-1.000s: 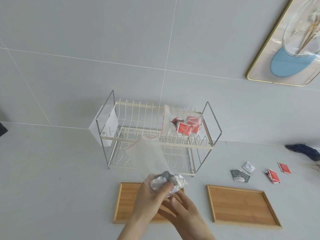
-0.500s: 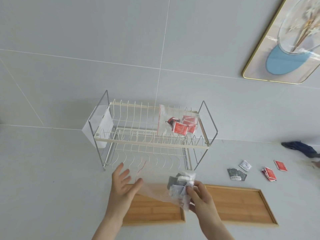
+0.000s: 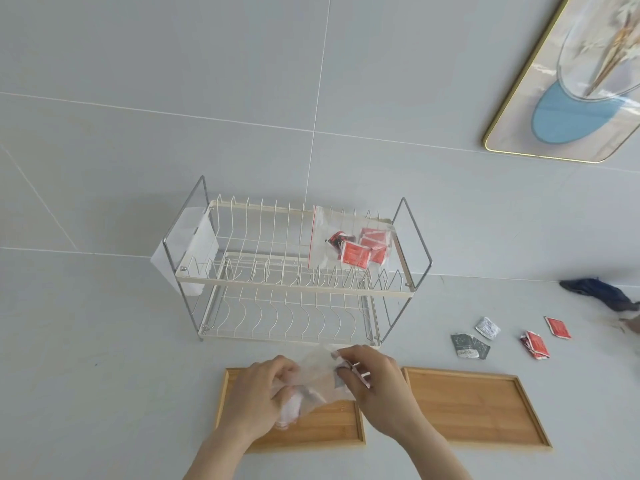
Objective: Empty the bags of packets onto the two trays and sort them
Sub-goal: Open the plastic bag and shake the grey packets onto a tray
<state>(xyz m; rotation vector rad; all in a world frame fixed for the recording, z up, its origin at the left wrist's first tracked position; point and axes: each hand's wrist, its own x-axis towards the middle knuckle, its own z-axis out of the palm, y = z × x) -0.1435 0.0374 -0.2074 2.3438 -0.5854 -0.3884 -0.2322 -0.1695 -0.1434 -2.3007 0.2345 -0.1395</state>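
Observation:
A clear plastic bag (image 3: 320,377) with grey and white packets inside hangs just above the left wooden tray (image 3: 325,431). My left hand (image 3: 258,398) grips its left end and my right hand (image 3: 375,384) pinches its right end. The right wooden tray (image 3: 474,407) lies bare beside it. A second clear bag of red packets (image 3: 349,244) leans upright in the top tier of the white wire dish rack (image 3: 294,285).
Loose packets lie on the table right of the rack: grey ones (image 3: 469,346), a white one (image 3: 487,328) and red ones (image 3: 535,344). A dark blue cloth (image 3: 599,292) sits at the far right. A framed picture (image 3: 571,81) hangs on the wall.
Both hands closed in on the bag over the left tray. My left hand, open half a second ago, now grips the bag's left end. The bag is lower and crumpled between the hands.

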